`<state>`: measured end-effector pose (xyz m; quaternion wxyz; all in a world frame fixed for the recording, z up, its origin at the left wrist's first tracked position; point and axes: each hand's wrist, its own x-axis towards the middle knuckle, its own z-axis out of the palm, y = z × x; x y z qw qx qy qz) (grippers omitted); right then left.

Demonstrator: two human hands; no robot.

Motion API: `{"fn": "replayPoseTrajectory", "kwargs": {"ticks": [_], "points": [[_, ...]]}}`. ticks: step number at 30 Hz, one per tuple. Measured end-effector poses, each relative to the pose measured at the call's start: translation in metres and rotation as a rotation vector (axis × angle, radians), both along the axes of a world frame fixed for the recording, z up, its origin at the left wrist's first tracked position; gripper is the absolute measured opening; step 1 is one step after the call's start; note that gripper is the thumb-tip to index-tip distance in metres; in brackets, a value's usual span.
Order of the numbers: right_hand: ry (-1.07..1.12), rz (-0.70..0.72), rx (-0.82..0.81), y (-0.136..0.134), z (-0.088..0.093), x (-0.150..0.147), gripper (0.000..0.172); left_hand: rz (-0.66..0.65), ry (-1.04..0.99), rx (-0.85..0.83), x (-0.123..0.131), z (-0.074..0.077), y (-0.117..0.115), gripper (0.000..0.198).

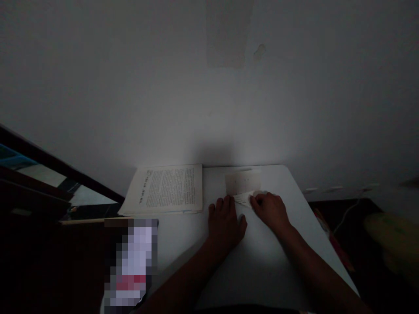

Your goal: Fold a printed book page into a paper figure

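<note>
A small folded piece of printed paper (pixel 242 199) lies on the white table between my hands. My right hand (pixel 270 211) pinches its right end between thumb and curled forefinger. At the paper's left end, my left hand (pixel 227 222) lies palm down with its fingers stretched forward and the thumb apart; a fingertip touches or nearly touches the paper. Just behind the folded paper is a flat sheet (pixel 240 182) with faint marks on it.
A stack of printed pages (pixel 173 189) lies at the table's back left. The white table (pixel 262 270) stands against a grey wall (pixel 163 96). A pixelated bright object (pixel 135 257) is at the left edge. A pale cable (pixel 347 213) hangs at right.
</note>
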<state>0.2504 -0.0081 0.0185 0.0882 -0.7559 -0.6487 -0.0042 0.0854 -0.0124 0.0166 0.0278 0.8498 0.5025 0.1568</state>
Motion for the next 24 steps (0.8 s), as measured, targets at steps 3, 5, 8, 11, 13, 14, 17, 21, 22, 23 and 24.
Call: {"fn": "replayPoseTrajectory", "kwargs": {"ticks": [3,5,8,11,13,14,17,21,22,23,24], "points": [[-0.001,0.012,0.015,-0.0004,0.0,0.0002,0.044,-0.006,0.004,0.014,-0.0003,-0.0021,-0.0002,0.053],[-0.005,0.01,0.025,-0.0007,0.0002,0.0003,0.044,-0.017,0.01,0.019,-0.0007,-0.0029,-0.0003,0.053],[0.003,0.008,0.028,-0.0007,0.0003,0.0002,0.043,-0.028,0.016,0.013,-0.0016,-0.0028,0.0002,0.052],[0.004,0.007,0.017,0.0001,0.0,0.0002,0.043,-0.031,0.013,0.004,-0.0027,-0.0019,0.001,0.051],[-0.001,0.0,0.01,0.0006,-0.0002,0.0002,0.043,-0.037,0.012,0.006,-0.0034,-0.001,0.0013,0.05],[-0.002,-0.004,0.006,0.0006,0.0,0.0001,0.043,-0.041,0.014,0.008,-0.0037,-0.0005,0.0013,0.049],[0.003,-0.004,-0.008,0.0003,0.0013,-0.0006,0.044,-0.052,0.025,0.008,-0.0045,0.0016,0.0012,0.046],[0.014,-0.002,-0.03,-0.0003,0.0041,-0.0019,0.044,-0.061,0.029,0.004,-0.0057,0.0039,0.0013,0.041],[0.015,-0.006,-0.036,-0.0003,0.0046,-0.0022,0.044,-0.062,0.027,0.003,-0.0061,0.004,0.0014,0.04],[0.016,-0.009,-0.042,-0.0002,0.005,-0.0025,0.044,-0.061,0.024,0.002,-0.0065,0.0038,0.0016,0.04],[0.015,-0.011,-0.045,-0.0001,0.0052,-0.0026,0.045,-0.059,0.02,0.001,-0.0069,0.0034,0.0018,0.04]]}}
